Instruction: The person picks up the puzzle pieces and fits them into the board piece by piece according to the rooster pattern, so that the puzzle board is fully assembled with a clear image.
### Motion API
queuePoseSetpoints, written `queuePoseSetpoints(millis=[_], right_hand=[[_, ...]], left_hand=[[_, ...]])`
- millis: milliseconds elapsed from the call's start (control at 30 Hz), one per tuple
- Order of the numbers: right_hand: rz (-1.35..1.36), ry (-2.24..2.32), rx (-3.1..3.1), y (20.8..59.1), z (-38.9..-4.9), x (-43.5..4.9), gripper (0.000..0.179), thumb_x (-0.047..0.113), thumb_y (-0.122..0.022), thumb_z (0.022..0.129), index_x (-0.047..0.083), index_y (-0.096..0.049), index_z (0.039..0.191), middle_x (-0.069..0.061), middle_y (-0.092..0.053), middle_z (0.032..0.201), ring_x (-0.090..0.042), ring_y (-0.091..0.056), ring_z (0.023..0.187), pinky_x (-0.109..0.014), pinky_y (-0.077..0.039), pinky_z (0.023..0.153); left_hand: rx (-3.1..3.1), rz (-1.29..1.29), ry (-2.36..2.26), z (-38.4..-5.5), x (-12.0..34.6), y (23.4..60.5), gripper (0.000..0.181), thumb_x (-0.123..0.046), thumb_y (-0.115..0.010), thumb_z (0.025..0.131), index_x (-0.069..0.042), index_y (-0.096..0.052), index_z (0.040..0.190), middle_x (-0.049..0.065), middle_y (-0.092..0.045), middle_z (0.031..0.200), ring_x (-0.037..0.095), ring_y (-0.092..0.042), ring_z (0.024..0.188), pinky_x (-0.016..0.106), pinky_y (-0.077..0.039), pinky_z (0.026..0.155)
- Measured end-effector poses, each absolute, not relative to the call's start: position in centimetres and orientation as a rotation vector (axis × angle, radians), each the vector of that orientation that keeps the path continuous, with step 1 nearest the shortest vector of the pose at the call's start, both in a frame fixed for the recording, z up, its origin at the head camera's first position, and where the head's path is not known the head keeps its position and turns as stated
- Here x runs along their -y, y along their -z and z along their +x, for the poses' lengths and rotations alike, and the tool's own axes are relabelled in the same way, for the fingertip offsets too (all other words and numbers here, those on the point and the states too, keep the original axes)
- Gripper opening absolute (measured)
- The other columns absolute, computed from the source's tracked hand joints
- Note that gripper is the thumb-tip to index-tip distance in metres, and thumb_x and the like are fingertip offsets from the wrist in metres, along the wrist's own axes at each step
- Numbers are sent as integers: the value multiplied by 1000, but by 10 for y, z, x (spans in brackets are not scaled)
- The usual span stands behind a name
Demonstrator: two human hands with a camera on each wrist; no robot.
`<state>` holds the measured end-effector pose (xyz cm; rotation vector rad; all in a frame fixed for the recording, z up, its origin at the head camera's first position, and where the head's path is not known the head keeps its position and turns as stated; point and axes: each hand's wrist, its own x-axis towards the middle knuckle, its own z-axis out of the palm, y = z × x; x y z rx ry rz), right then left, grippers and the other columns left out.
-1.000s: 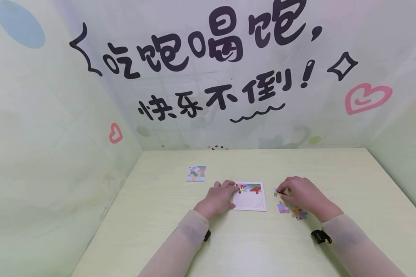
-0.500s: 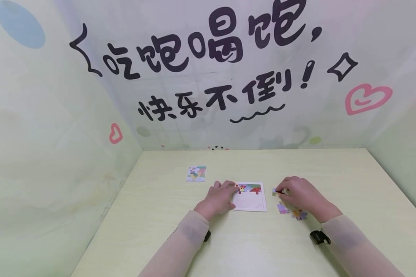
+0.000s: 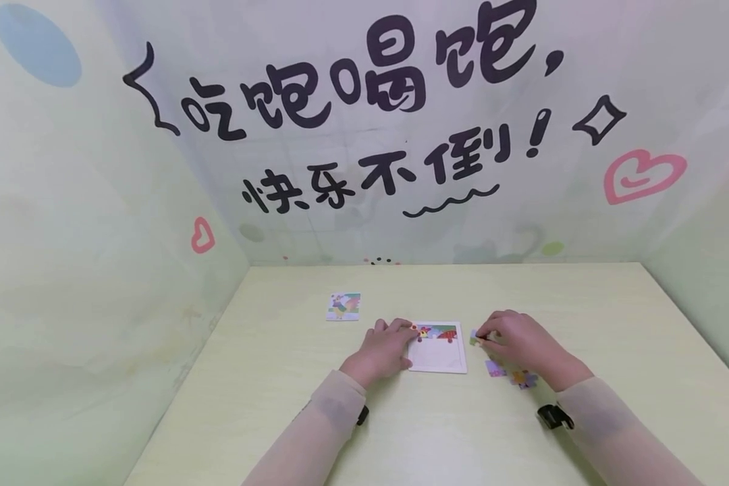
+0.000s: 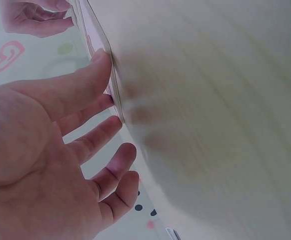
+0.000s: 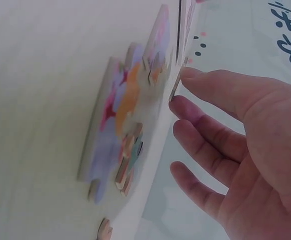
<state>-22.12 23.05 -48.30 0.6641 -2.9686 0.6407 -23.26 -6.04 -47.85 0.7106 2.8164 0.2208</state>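
Observation:
A white-framed puzzle tray [image 3: 437,364] lies mid-table, with a strip of colourful pieces [image 3: 440,331] fitted along its far side. My left hand [image 3: 384,349] holds the tray's left side, thumb at the near corner and fingertips farther up the edge. In the left wrist view, the thumb [image 4: 98,70] presses the tray edge while the outer fingers are loosely bent. Just right of the tray, my right hand [image 3: 522,343] pinches a small green-and-blue puzzle piece [image 3: 475,337] between thumb and fingers. Its thin edge shows at the fingertips in the right wrist view.
Loose puzzle pieces lie below my right hand: a purple piece [image 3: 495,368] and an orange-and-purple piece [image 3: 524,379]. A square picture card [image 3: 343,306] with a rooster lies at the back left. Printed cloth walls [image 3: 364,148] stand behind and beside the table.
My right hand has moved left with the pinched puzzle piece, bringing it closer to the tray. My left hand stays at the tray's left side.

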Motion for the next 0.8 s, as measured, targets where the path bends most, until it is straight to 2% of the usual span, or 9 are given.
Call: queuePoseSetpoints(millis=[800], right_hand=[[719, -615, 2941, 478, -222, -225, 12, 11, -81, 89, 15, -81, 100, -1, -75, 102, -24, -69, 95, -47, -58, 85]], left_hand=[[-2824, 715, -210, -233, 61, 481, 62, -32, -78, 93, -26, -55, 150, -6, -43, 160, 26, -43, 125, 40, -41, 100]])
